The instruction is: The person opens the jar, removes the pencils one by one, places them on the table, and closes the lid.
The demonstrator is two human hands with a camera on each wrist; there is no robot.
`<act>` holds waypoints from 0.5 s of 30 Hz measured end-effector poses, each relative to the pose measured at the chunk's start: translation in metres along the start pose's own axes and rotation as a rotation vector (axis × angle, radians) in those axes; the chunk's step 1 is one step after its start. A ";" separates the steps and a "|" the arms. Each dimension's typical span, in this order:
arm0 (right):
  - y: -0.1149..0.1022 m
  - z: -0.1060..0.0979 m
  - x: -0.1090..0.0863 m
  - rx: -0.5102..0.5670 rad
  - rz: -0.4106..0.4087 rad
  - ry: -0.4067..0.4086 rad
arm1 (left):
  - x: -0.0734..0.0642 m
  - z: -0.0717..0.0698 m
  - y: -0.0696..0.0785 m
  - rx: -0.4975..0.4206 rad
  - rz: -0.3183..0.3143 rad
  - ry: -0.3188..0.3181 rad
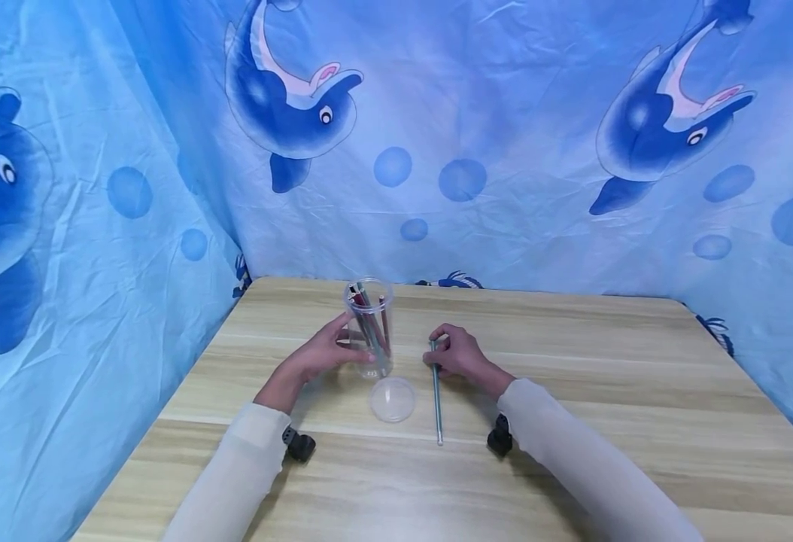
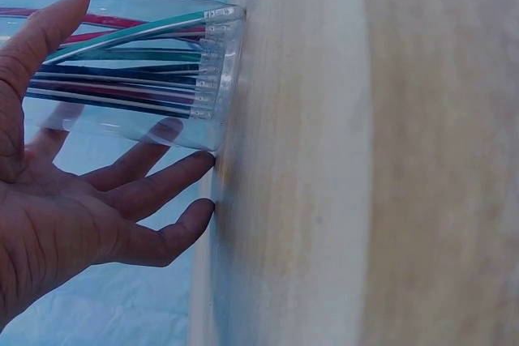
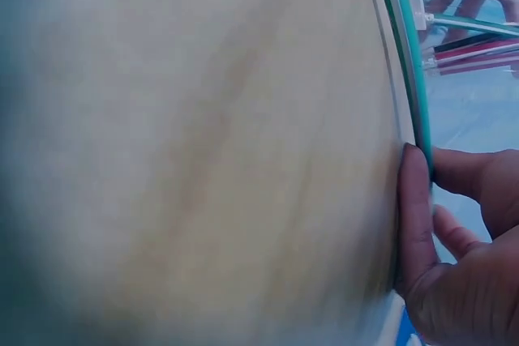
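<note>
A tall clear plastic cup (image 1: 370, 367) stands on the table with several striped pencils (image 2: 130, 70) in it, dark, red and green, their silvery ends down at its base. My left hand (image 1: 325, 352) holds the cup from the left, thumb on the near side and fingers round the far side. To the right of the cup, my right hand (image 1: 460, 352) pinches a green pencil (image 1: 437, 403) near its far end. This pencil lies along the tabletop, pointing toward me. In the right wrist view, thumb and fingertips meet on the green pencil (image 3: 413, 79).
A round clear lid (image 1: 393, 400) lies on the wooden table (image 1: 396, 482) just in front of the cup, left of the loose pencil. Blue cloth (image 1: 518, 233) with dolphin prints hangs behind the far table edge and along both sides.
</note>
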State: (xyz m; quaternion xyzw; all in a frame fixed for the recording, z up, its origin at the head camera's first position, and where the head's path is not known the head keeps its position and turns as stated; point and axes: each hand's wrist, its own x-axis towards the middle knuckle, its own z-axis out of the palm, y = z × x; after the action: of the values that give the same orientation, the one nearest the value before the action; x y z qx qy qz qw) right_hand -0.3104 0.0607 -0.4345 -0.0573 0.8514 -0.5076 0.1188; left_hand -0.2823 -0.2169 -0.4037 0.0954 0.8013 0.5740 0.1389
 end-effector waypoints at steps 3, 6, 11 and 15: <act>0.004 0.000 -0.001 0.044 0.002 0.010 | -0.001 0.000 0.000 -0.012 -0.010 0.003; 0.006 -0.001 -0.001 0.103 0.002 0.028 | -0.001 0.000 0.001 -0.012 -0.006 -0.004; 0.010 -0.001 -0.002 0.157 -0.018 0.023 | -0.001 -0.001 -0.001 -0.009 0.001 -0.012; 0.012 0.000 -0.003 0.181 -0.025 0.020 | -0.001 -0.001 -0.002 -0.014 0.017 -0.011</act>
State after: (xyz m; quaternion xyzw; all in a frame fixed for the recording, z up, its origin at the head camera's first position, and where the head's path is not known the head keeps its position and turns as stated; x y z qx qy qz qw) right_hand -0.3074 0.0675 -0.4445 -0.0518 0.8025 -0.5843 0.1089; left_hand -0.2813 -0.2189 -0.4051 0.1042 0.7957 0.5802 0.1392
